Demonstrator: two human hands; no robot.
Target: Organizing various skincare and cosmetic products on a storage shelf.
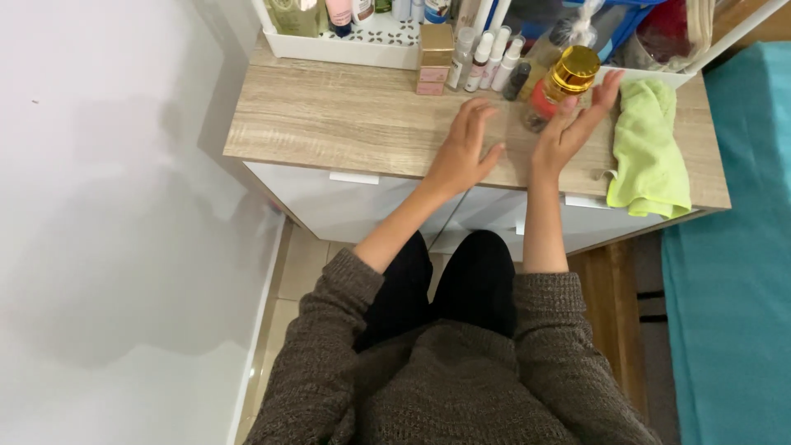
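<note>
Two bare hands over the tabletop, the left hand and the right hand; one gold-capped bottle just beside the right one; one lime-green cloth at the right; one gold box at the far edge; three slim white tubes beside it; one white tray far left; one wooden-topped cabinet.

Matt wood-grain laminate on desk top. Glossy gold metallic-looking cap on clear bottle beside right hand. Soft napped lime cloth. Glossy white drawer fronts. Coarse brown knit sweater. Smooth white plastic tray. Left hand bare.
</note>
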